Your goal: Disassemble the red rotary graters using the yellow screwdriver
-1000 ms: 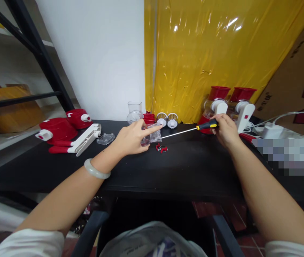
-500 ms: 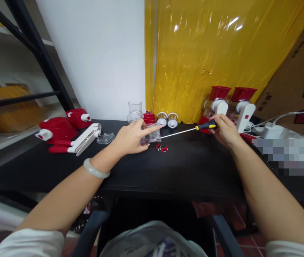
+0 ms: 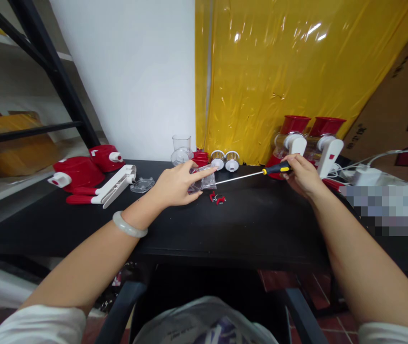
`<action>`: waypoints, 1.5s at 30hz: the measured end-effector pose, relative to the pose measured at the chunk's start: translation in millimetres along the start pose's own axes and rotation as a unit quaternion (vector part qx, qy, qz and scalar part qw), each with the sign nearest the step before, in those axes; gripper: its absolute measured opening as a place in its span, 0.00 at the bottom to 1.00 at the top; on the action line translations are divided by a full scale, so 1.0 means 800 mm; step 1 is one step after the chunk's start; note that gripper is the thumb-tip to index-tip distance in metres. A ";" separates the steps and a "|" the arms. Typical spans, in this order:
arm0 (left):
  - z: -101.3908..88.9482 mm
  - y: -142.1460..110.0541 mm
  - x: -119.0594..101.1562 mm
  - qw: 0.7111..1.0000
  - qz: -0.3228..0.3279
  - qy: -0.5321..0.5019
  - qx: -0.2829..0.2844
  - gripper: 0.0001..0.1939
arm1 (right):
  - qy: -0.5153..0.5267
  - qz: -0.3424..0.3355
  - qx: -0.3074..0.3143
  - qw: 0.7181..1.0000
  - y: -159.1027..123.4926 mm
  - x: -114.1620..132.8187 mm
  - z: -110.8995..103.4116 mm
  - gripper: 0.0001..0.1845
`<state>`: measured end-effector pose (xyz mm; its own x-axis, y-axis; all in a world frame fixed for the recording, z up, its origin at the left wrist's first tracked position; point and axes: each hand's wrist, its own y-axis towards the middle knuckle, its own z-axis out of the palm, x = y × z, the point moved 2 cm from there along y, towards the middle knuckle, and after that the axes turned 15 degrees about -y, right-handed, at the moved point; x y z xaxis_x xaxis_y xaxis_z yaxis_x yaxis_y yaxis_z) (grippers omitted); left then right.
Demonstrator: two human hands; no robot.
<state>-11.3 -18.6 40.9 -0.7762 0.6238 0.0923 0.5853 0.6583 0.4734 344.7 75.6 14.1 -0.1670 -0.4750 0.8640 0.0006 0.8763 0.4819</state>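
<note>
My left hand [image 3: 179, 185] is closed round a clear plastic housing [image 3: 208, 179], lying on the black table, with the index finger stretched along its top. Part of the housing is hidden under the palm. In my right hand [image 3: 300, 173] is a long screwdriver [image 3: 277, 168] with a black and yellow handle, its fingers gripping the handle's end. The thin shaft slants left and its tip reaches the housing's right end; whether it sits in a screw cannot be made out. Small red parts with screws [image 3: 218, 198] lie just in front of the housing.
Behind the left hand stand a clear hopper piece [image 3: 181, 149] and two grater drums [image 3: 231, 161]. Red bases [image 3: 78, 173], a white crank handle [image 3: 115, 185] and a clear disc [image 3: 142, 185] lie left. Two assembled rotary graters [image 3: 294, 125] and white cables [image 3: 379, 155] are at right.
Hardly anything differs. Both hands keep their places, and the screwdriver stays pointed at the clear housing throughout.
</note>
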 end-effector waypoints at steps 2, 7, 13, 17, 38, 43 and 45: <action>0.000 0.000 0.001 1.000 0.002 -0.004 -0.005 0.35 | 0.005 0.008 -0.003 1.000 0.000 0.000 -0.001 0.14; -0.002 -0.001 0.000 1.000 0.006 -0.016 -0.026 0.35 | 0.013 0.018 -0.018 1.000 0.000 -0.001 -0.002 0.14; -0.001 -0.002 0.000 0.998 -0.003 -0.027 -0.055 0.42 | 0.008 0.015 -0.020 1.000 0.001 -0.002 -0.005 0.13; 0.002 -0.003 0.003 0.995 -0.018 -0.049 -0.081 0.44 | 0.006 0.009 -0.021 1.000 0.003 -0.005 -0.008 0.12; -0.001 -0.001 0.001 0.994 -0.001 -0.055 -0.095 0.33 | 0.012 0.001 0.005 1.000 0.000 -0.002 -0.005 0.13; -0.002 -0.001 0.002 0.994 -0.009 -0.059 -0.094 0.33 | 0.049 -0.002 0.007 0.999 -0.005 0.008 -0.002 0.11; -0.002 -0.001 0.002 0.994 -0.009 -0.062 -0.094 0.32 | 0.070 0.000 0.003 0.998 -0.007 0.013 -0.001 0.10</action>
<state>-13.5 -18.4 42.3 -0.7448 0.6670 -0.0201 0.5083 0.5867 0.6304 343.8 66.1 20.3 -0.0285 -0.4810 0.8762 -0.0061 0.8767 0.4811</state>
